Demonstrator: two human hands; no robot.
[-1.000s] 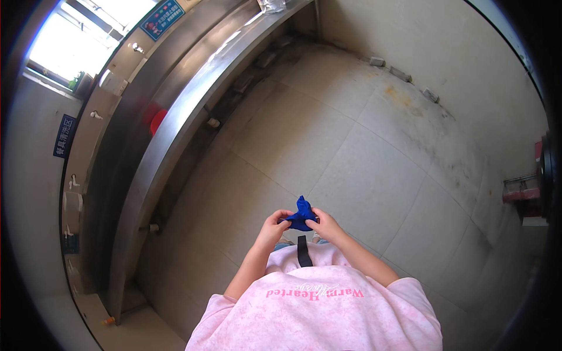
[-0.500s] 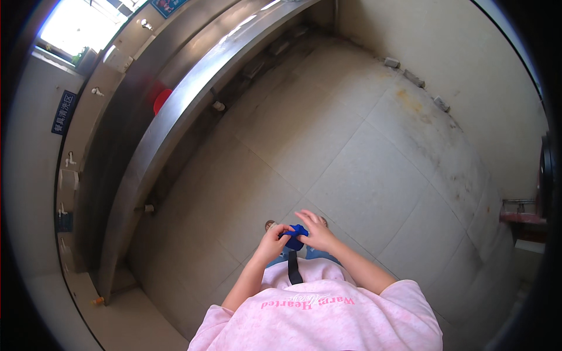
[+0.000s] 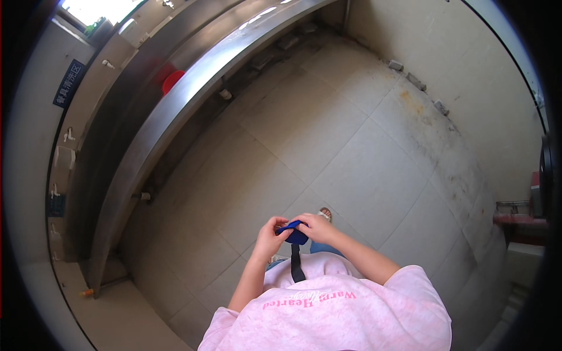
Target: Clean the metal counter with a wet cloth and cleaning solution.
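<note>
Container, red, in metal trough, left hand and right hand pinching blue cloth

There are two hands, one blue cloth, one black strap; at left, one sink, one red bowl; far right, three blocks.
</note>
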